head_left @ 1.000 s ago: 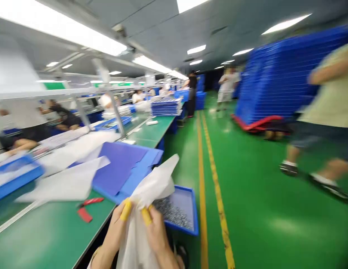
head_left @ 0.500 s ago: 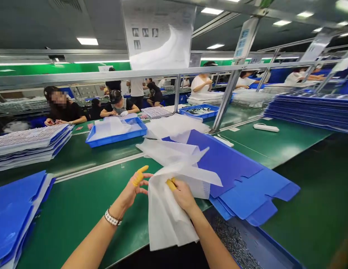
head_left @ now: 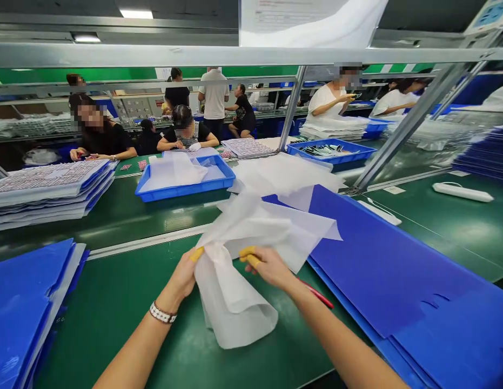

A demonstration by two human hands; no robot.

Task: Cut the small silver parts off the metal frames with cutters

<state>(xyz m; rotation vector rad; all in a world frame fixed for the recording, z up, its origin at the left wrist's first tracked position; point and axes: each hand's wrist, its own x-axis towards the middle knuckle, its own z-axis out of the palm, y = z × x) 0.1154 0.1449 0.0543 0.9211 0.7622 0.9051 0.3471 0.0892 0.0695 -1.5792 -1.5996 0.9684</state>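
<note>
Both of my hands pinch the upper part of a thin, translucent white plastic bag (head_left: 230,292), which hangs in loose folds over the green workbench (head_left: 113,329). My left hand (head_left: 180,275) holds its left side, with a yellow finger cot on one fingertip. My right hand (head_left: 267,267) grips the right side, with yellow cots on its fingers. Just beyond my right forearm, a red-handled tool (head_left: 318,294) lies partly hidden on blue corrugated plastic sheets (head_left: 389,270). More blue sheets form a stack (head_left: 20,302) to my left.
A blue tray of white sheets (head_left: 182,183) and a blue tray of dark parts (head_left: 330,151) stand beyond a metal rail (head_left: 194,55). Printed sheets are stacked (head_left: 48,189) at left. A white power strip (head_left: 462,192) lies at right. Several co-workers sit and stand beyond.
My view has swung from the aisle to the bench. My left hand has gone from spread fingers to pinching the bag, which is now raised and opened wider between both hands.
</note>
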